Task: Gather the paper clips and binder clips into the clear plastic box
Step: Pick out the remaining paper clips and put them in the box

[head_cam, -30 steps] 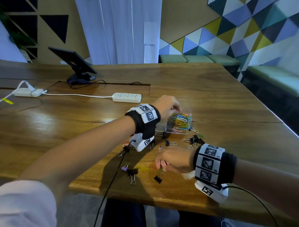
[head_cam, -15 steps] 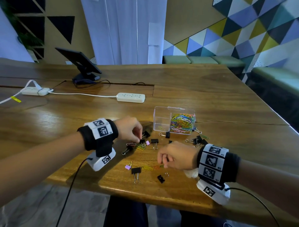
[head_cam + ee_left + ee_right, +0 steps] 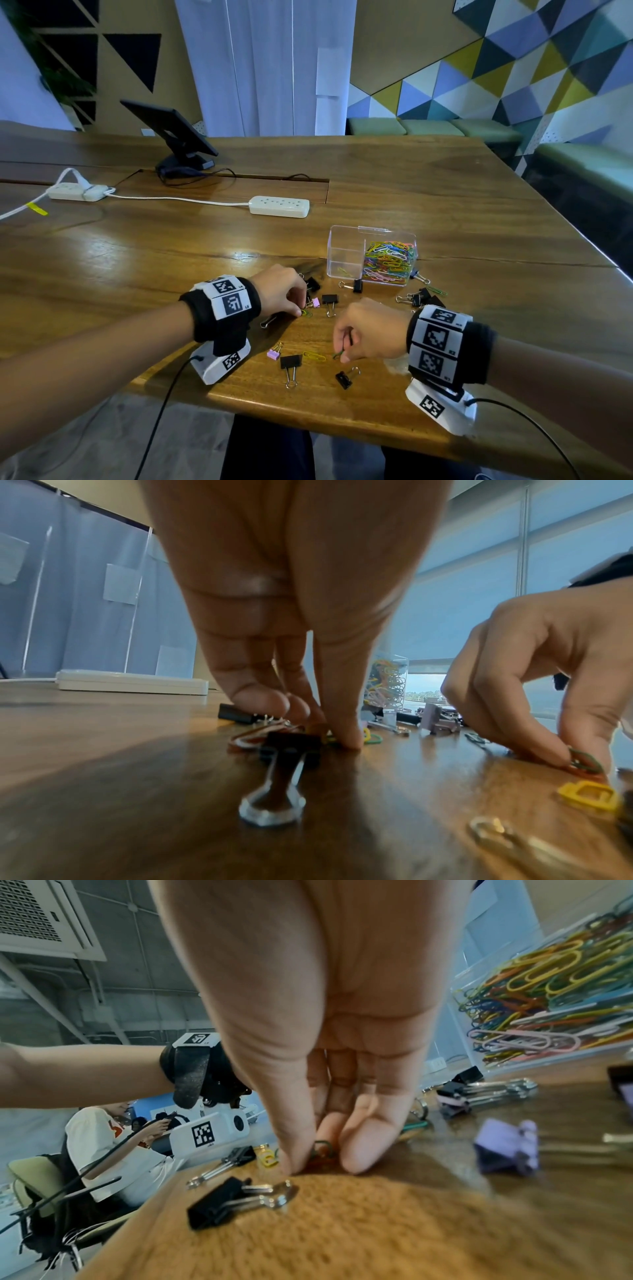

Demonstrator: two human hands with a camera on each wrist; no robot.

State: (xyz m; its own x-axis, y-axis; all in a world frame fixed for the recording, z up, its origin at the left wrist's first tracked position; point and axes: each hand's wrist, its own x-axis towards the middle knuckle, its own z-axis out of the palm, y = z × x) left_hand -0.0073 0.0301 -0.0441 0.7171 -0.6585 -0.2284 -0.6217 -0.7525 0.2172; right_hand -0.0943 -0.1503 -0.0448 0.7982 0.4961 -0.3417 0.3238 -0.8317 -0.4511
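Pinched between thumb and fingertips of the right hand point(image 3: 371, 330), low and centre in the head view, is a dark green paper clip point(image 3: 339, 354), its end poking out below the knuckles; the right wrist view shows thumb and fingers closed on it right at the table point(image 3: 445, 192) surface, with something reddish under it that I cannot identify. To its left the left hand point(image 3: 281, 291) has its curled fingertips pressed down on a green and yellow paper clip point(image 3: 306, 312), thumb and fingers meeting at the wood in the left wrist view; whether the clip is actually lifted is not visible.

Both grips look thin, so a flat wire clip could slide or flick away as the fingers rise. Black binder clips point(image 3: 291, 366) and pink ones lie touching or just beside both hands, and a knuckle could nudge them toward the near table edge.

Right of centre stands the clear plastic box point(image 3: 346, 250), its right half packed with coloured clips. A careless drop on that heaped side could spill over the rim.
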